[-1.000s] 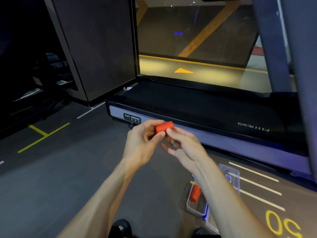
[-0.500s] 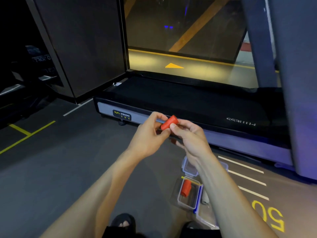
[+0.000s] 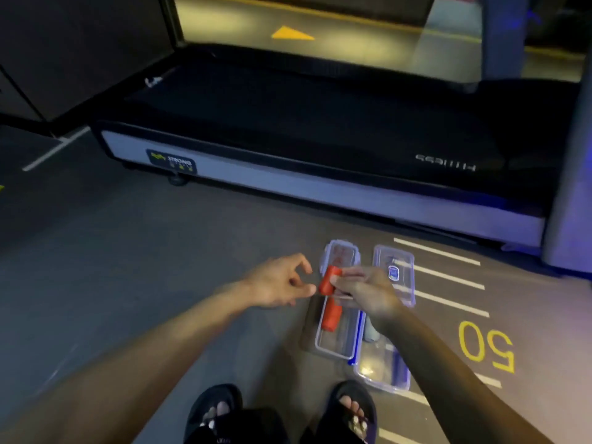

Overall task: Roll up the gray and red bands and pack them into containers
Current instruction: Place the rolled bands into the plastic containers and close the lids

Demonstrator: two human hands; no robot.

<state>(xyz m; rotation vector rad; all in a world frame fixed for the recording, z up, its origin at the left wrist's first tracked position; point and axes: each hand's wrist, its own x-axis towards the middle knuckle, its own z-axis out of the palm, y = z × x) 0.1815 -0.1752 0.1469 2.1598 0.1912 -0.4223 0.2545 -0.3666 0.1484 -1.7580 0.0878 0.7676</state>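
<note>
Gray roll (image 3: 371, 331) mostly behind right forearm

Both forearms reach forward and low. The right hand (image 3: 362, 291) has its fingers curled tight in a grip, knuckles up. The left hand (image 3: 282, 283) hovers just beside it, fingers loosely curled, holding nothing.

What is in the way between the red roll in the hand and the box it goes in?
Nothing visible. The right hand holds the red roll just above the open clear container. One red roll already lies in the container, but bare floor shows nearer the person. The left hand is off to the side.
</note>
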